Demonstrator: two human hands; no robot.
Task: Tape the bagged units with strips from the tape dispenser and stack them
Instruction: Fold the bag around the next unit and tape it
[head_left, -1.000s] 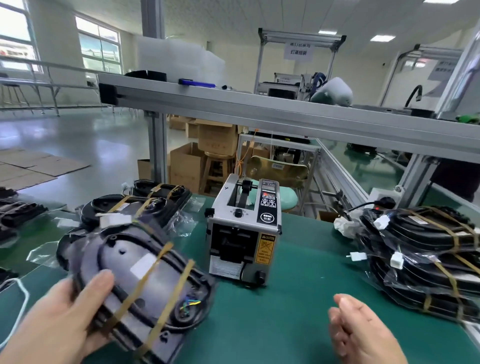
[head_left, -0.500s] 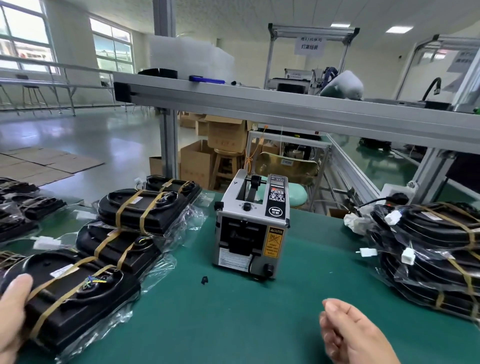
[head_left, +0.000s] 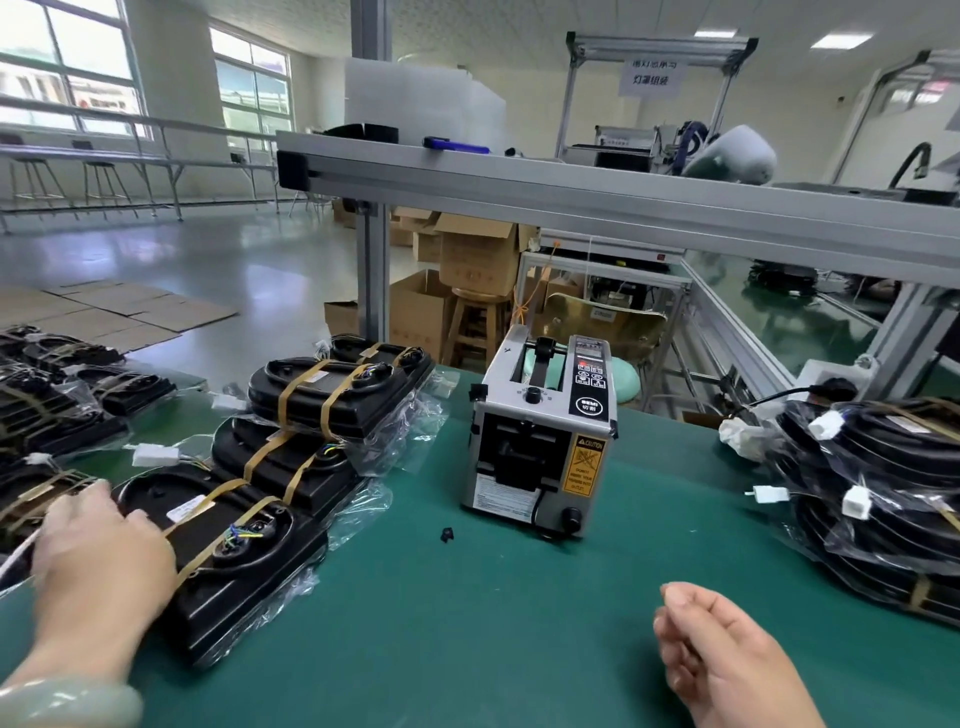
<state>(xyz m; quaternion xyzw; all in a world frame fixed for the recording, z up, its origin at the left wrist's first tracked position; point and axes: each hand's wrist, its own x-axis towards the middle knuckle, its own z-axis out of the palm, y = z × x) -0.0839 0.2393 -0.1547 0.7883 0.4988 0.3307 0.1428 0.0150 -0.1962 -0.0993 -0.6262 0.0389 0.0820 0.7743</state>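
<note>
The stack of bagged units (head_left: 883, 467) on the right is cut off by the frame edge. The blurred left hand (head_left: 104, 561) lies on the left end of the nearest taped unit (head_left: 234, 551), which sits on the counter (head_left: 467, 623) left of the tape dispenser (head_left: 540, 441). I cannot tell whether its fingers grip. The right hand (head_left: 727, 660) hovers loosely curled, holding nothing.

Found dispenser (head_left: 540, 436) mid-tabletop (head_left: 467, 623). Saw row of units (head_left: 291, 457) at its left, stack (head_left: 883, 493) at its right. Saw left hand (head_left: 98, 556) on nearest unit (head_left: 228, 551), right hand (head_left: 727, 654) before dispenser, apart.
</note>
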